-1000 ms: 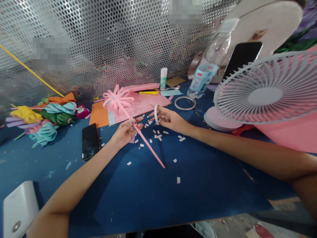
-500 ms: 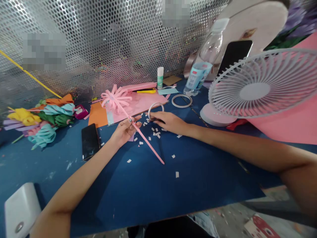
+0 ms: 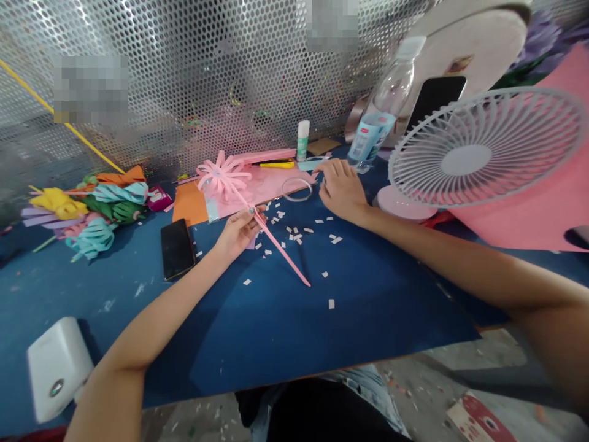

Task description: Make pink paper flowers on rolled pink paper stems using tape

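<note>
We see two hands over one blue table (image 3: 294, 331). The left hand (image 3: 239, 232) pinches one pink flower (image 3: 223, 174) by its stem (image 3: 286, 255), which slants from the flower's head, far and left, to a tip near and right. One ring (image 3: 298, 200) lies between the hands, just left of the right hand (image 3: 343, 190), the nearer one. That hand is palm down, fingers bent; we cannot tell whether it grips anything. Behind it we count one bottle (image 3: 375, 132) and one glue stick (image 3: 302, 141); rightward, one fan (image 3: 464, 159).
</note>
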Demonstrator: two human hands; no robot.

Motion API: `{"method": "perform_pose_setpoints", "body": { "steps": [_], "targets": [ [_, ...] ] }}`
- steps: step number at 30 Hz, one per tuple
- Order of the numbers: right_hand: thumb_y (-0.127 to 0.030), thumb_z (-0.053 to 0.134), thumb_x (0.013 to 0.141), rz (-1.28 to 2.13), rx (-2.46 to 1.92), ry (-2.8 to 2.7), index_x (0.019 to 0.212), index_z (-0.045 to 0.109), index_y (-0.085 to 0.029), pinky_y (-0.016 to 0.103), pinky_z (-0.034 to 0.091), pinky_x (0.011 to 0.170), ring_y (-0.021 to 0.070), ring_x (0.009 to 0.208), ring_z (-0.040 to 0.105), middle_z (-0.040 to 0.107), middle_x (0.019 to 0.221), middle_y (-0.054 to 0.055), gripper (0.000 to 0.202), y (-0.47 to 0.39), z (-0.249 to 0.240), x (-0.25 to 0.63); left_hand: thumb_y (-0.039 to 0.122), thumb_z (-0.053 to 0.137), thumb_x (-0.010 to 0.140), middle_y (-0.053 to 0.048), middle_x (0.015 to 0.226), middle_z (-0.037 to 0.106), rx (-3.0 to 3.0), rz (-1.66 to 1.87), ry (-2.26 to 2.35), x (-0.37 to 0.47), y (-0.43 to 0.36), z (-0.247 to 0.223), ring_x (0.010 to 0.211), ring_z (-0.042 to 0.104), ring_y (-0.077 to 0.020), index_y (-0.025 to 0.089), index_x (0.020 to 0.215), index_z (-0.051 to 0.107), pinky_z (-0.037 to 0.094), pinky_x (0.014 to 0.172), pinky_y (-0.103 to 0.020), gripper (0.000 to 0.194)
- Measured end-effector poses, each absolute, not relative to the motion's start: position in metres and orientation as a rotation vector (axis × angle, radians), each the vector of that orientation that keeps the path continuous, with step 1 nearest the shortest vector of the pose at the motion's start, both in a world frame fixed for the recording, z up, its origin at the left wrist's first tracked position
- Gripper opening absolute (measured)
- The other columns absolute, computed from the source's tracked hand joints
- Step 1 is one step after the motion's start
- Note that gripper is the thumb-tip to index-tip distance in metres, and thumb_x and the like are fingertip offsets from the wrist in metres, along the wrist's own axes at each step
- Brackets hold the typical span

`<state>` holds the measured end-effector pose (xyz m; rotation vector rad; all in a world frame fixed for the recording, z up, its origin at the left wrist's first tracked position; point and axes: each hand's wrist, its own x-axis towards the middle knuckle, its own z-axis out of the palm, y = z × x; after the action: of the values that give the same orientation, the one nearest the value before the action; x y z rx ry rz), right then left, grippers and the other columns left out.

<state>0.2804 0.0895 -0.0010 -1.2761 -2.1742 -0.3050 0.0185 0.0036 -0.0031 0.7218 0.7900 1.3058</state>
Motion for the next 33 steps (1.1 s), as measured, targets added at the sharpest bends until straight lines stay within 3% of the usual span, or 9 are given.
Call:
{"method": "perform_pose_setpoints", "body": {
  "steps": [3, 5, 10, 14, 18, 23, 27, 33],
  "targets": [
    [-0.011, 0.051, 0.072, -0.25, -1.479, -2.155, 0.114, 0.051, -0.009, 0.046, 0.043, 0.092, 0.0353, 0.111, 0.05, 0.054, 0.118, 0.02, 0.043, 0.099, -0.011, 0.287, 0.017, 0.073, 0.077, -0.005, 0.096, 0.075, 0.742, 1.307, 0.777, 0.018, 0.004, -0.005, 0.075, 0.069, -0.0134, 0.015, 0.076, 0.074, 0.056, 0.087, -0.028, 0.003],
    [-0.013, 0.052, 0.071, -0.193, -1.574, -2.154, 0.11, 0.051, -0.009, 0.048, 0.044, 0.09, 0.0361, 0.109, 0.052, 0.056, 0.114, 0.021, 0.039, 0.106, -0.016, 0.29, 0.018, 0.072, 0.077, -0.006, 0.098, 0.075, 0.752, 1.303, 0.783, 0.017, 0.005, -0.007, 0.077, 0.07, -0.0142, 0.015, 0.077, 0.074, 0.055, 0.09, -0.029, 0.004],
    [-0.019, 0.051, 0.08, -0.091, -1.526, -2.188, 0.103, 0.054, -0.016, 0.042, 0.046, 0.082, 0.0292, 0.093, 0.061, 0.066, 0.098, 0.012, 0.023, 0.112, -0.017, 0.296, 0.019, 0.073, 0.078, -0.007, 0.096, 0.075, 0.751, 1.281, 0.791, 0.016, 0.006, -0.008, 0.077, 0.07, -0.0144, 0.015, 0.077, 0.074, 0.055, 0.088, -0.028, 0.004],
    [-0.025, 0.053, 0.086, 0.129, -1.454, -2.105, 0.113, 0.055, -0.019, 0.033, 0.046, 0.067, 0.0219, 0.077, 0.062, 0.066, 0.089, 0.005, 0.028, 0.108, -0.011, 0.294, 0.019, 0.075, 0.076, -0.005, 0.093, 0.076, 0.734, 1.276, 0.779, 0.016, 0.004, -0.005, 0.076, 0.07, -0.0141, 0.015, 0.076, 0.074, 0.055, 0.086, -0.028, 0.004],
    [-0.024, 0.044, 0.094, 0.156, -1.142, -2.102, 0.112, 0.058, -0.018, 0.033, 0.049, 0.076, 0.0205, 0.083, 0.059, 0.062, 0.1, 0.008, 0.023, 0.1, -0.005, 0.29, 0.019, 0.077, 0.075, -0.005, 0.09, 0.076, 0.712, 1.267, 0.78, 0.018, 0.003, -0.002, 0.075, 0.07, -0.0137, 0.015, 0.074, 0.073, 0.056, 0.084, -0.026, 0.005],
    [-0.029, 0.046, 0.097, -0.119, -0.882, -2.412, 0.105, 0.067, -0.022, 0.038, 0.047, 0.088, 0.0254, 0.105, 0.053, 0.056, 0.11, 0.011, 0.023, 0.086, 0.002, 0.284, 0.019, 0.077, 0.076, -0.005, 0.09, 0.076, 0.712, 1.26, 0.793, 0.018, 0.003, -0.001, 0.076, 0.07, -0.0142, 0.015, 0.074, 0.074, 0.056, 0.085, -0.027, 0.005],
    [-0.029, 0.053, 0.094, -0.406, -0.986, -2.563, 0.096, 0.068, -0.019, 0.04, 0.045, 0.083, 0.0278, 0.101, 0.051, 0.057, 0.108, 0.013, 0.019, 0.084, 0.004, 0.284, 0.02, 0.078, 0.075, -0.004, 0.089, 0.076, 0.713, 1.256, 0.789, 0.017, 0.003, -0.001, 0.075, 0.07, -0.0138, 0.016, 0.075, 0.075, 0.056, 0.085, -0.026, 0.005],
    [-0.028, 0.049, 0.092, -0.537, -1.087, -2.504, 0.083, 0.065, -0.018, 0.042, 0.042, 0.075, 0.0294, 0.095, 0.049, 0.058, 0.1, 0.013, 0.021, 0.088, 0.001, 0.287, 0.02, 0.076, 0.077, -0.004, 0.09, 0.075, 0.72, 1.262, 0.828, 0.017, 0.003, -0.001, 0.076, 0.07, -0.0142, 0.017, 0.075, 0.074, 0.055, 0.088, -0.028, 0.005]
  ]
}}
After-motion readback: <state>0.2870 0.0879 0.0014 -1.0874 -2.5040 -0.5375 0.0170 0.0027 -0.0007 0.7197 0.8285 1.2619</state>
